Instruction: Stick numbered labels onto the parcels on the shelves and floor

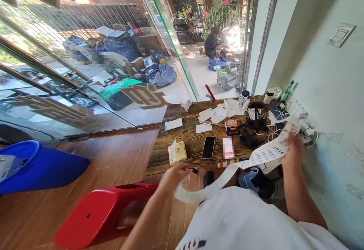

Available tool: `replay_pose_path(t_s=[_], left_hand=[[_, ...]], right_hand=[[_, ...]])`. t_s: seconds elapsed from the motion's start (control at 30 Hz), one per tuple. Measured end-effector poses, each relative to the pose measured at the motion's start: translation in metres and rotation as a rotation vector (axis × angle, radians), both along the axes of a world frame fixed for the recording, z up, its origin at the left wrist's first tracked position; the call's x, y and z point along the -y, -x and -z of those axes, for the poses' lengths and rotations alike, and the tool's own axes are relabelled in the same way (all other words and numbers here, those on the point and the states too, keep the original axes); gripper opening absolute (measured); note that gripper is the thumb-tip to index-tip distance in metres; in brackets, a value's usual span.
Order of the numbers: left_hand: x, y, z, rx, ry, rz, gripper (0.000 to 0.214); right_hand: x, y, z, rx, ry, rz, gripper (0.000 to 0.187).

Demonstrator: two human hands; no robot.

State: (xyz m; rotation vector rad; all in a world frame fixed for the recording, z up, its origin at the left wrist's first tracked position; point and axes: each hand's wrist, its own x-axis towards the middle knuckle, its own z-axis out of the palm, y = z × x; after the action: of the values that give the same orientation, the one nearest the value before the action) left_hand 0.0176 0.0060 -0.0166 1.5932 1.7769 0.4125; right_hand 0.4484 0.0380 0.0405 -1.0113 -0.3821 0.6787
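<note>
My right hand (294, 149) is closed around a long white strip of printed number labels (269, 155), at the right above the table. The strip sags down and to the left in a curl across the front of my white shirt. Its loose end hangs near my left wrist. My left hand (178, 174) is in front of the table's near edge, fingers stretched to the right, with nothing I can make out in them. A small dark thing shows just beyond its fingertips. Nearest to that hand on the wooden table (159, 153) lies a cream tissue pack (178, 152).
On the table are a phone (208, 147), a pink-and-white card (228, 148), a red-black box (232, 127), white cards (220, 111), black headgear (256, 123), cables and a green bottle (287, 90). A red stool (88, 216) and blue bin (42, 166) stand left. A person (214, 45) sits outside.
</note>
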Motion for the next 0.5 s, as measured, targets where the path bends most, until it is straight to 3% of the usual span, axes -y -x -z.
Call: replay_pose_path(t_s=[0.07,0.13,0.23,0.3,0.37,0.5], left_hand=[[-0.003,-0.049,-0.010,0.122,-0.051,0.128,0.044],[-0.002,-0.094,-0.024,0.407,-0.069,0.337,0.066],[-0.001,-0.142,-0.040,0.720,0.012,0.529,0.081],[-0.002,-0.157,-0.043,0.755,0.065,0.597,0.075],[-0.001,-0.159,-0.041,0.662,0.014,0.625,0.069],[0.002,-0.149,-0.025,0.381,-0.070,0.677,0.057]], right_hand=[[0.015,0.041,-0.002,0.038,0.045,-0.246,0.032],[0.031,0.074,0.004,0.140,0.063,-0.515,0.034],[0.050,0.099,0.022,0.249,0.036,-0.721,0.033],[0.057,0.101,0.034,0.226,0.051,-0.746,0.036],[0.061,0.095,0.039,0.165,0.098,-0.696,0.042],[0.064,0.063,0.023,0.052,0.163,-0.379,0.046]])
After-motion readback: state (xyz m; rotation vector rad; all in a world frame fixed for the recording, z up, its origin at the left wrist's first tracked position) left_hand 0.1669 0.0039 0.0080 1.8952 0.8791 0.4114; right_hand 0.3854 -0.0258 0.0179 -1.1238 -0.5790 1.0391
